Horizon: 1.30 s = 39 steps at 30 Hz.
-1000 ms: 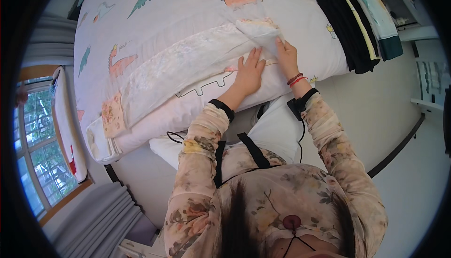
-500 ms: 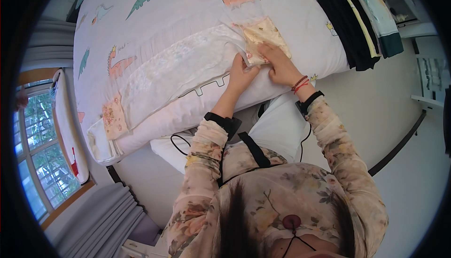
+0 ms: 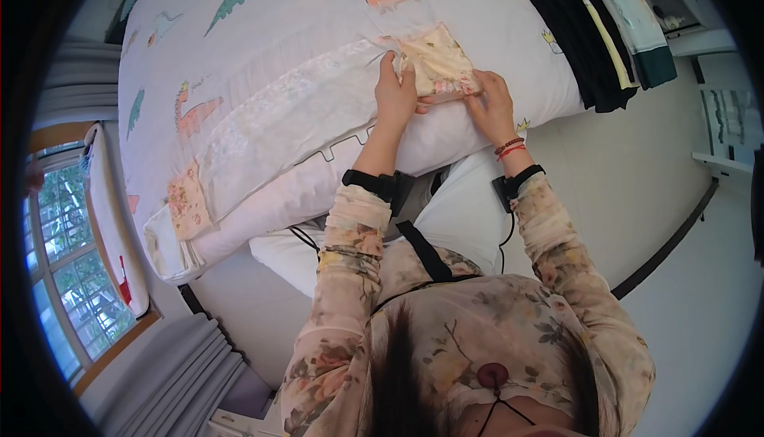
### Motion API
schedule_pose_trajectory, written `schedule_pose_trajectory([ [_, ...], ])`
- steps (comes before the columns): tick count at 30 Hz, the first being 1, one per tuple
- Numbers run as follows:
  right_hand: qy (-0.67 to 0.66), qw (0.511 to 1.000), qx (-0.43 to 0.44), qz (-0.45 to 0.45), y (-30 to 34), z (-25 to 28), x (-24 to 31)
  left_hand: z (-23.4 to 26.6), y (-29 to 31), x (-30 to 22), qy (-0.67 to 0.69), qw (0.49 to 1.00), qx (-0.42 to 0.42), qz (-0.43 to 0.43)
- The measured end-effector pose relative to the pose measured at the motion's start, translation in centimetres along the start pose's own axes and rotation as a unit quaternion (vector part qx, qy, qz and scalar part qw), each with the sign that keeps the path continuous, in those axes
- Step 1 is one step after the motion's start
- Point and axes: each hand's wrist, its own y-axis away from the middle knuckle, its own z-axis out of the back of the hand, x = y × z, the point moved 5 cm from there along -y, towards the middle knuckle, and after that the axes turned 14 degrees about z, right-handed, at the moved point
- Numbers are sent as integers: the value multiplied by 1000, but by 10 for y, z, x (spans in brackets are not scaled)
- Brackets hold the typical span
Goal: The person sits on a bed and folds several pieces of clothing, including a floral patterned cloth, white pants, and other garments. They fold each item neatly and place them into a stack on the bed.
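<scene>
A long, pale folded garment [image 3: 298, 99] lies along the near edge of the bed. At its right end is a yellow floral section [image 3: 438, 56], at its left end a pink floral section [image 3: 189, 200]. My left hand [image 3: 395, 93] is closed on the left side of the yellow section, thumb on top and some fingers tucked beneath the cloth. With fingers and thumb pinched, my right hand [image 3: 492, 107] holds the yellow section's near right corner. Whether the floral parts are sleeves or another piece, I cannot tell.
The bed [image 3: 302, 11] has a white cover printed with dinosaurs. Folded clothes, including black trousers [image 3: 557, 43] and a pale green garment [image 3: 625, 15], lie at its right side. A window [image 3: 76, 238] and grey curtains [image 3: 171, 373] are on the left.
My right hand has moved right and slightly down, from the middle of the yellow section to its near corner. My left hand has shifted up and left along its edge. The yellow section looks spread flatter.
</scene>
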Motion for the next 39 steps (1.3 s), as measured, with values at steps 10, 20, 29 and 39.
schedule_pose_trajectory([
  [10, 23, 995, -67, -76, -4, -9, -20, 11, -24, 0, -11, 992, -14, -121],
  [20, -145, 973, -50, -170, -4, -9, -28, 34, -20, 34, -344, 893, -250, -144],
  [29, -106, 992, -15, -73, -25, -14, -21, -11, 17, 40, -453, 779, -139, -411],
  [39, -89, 992, 17, -91, -41, -16, -17, -20, -6, 54, -499, 788, -139, -333],
])
